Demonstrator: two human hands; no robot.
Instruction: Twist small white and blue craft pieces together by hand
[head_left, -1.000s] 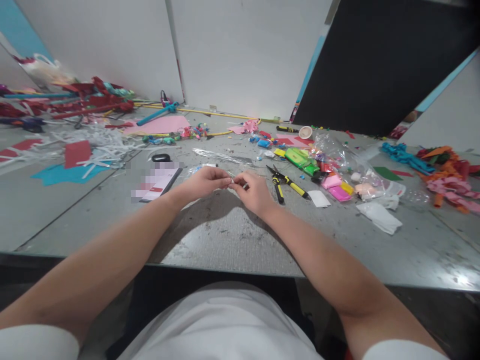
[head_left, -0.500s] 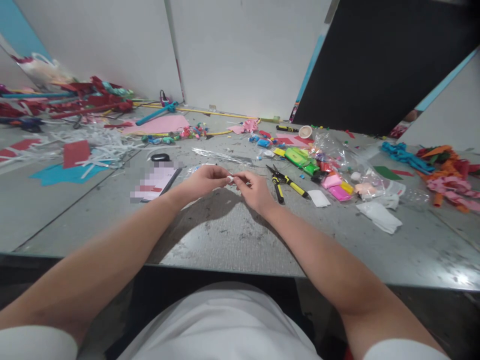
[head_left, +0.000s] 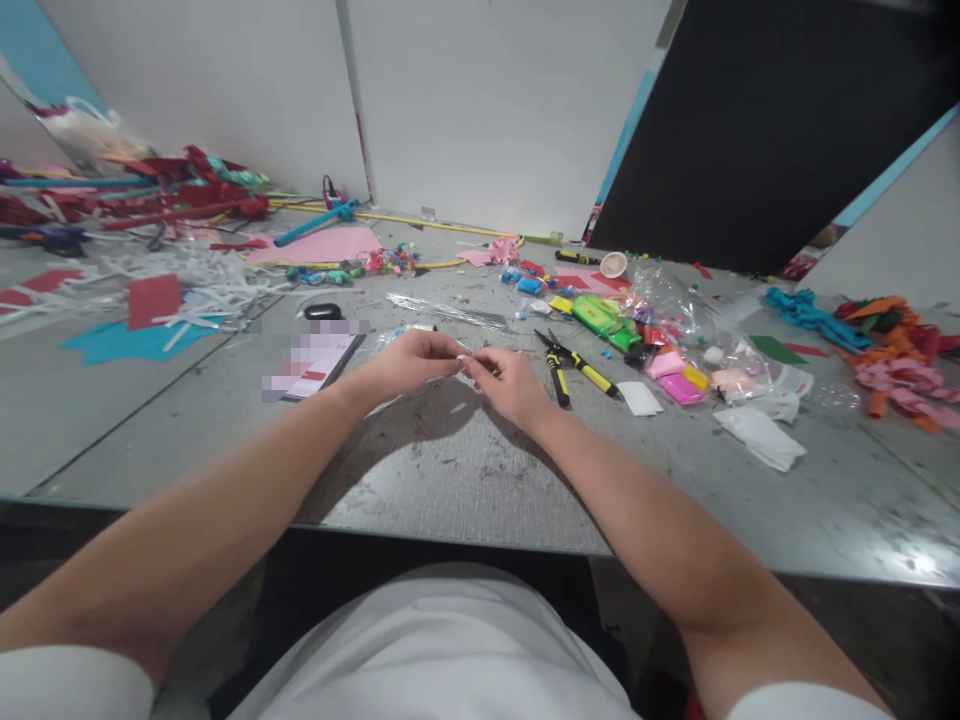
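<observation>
A small white lump [head_left: 463, 359], soft-looking like modelling clay, sits between the fingertips of both hands above the middle of the table. My left hand [head_left: 414, 360] pinches it from the left with thumb and fingers. From the right, my right hand [head_left: 511, 385] closes thumb and forefinger on it. The fingers cover most of the lump. Yellow-and-black pliers [head_left: 556, 372] lie just right of my right hand, their handles apart. Behind both hands rests a bundle of thin silvery wires [head_left: 448, 311].
A phone [head_left: 321, 362] and a black case [head_left: 322, 312] lie left of my hands. Coloured clay packets [head_left: 600, 316], clear plastic bags and white paper [head_left: 761, 435] spread on the right. White strips and red and blue paper [head_left: 154, 300] lie at far left.
My fingertips have closed in slightly around the white lump, so less of it shows. Both hands stay in nearly the same place; the view has shifted a little.
</observation>
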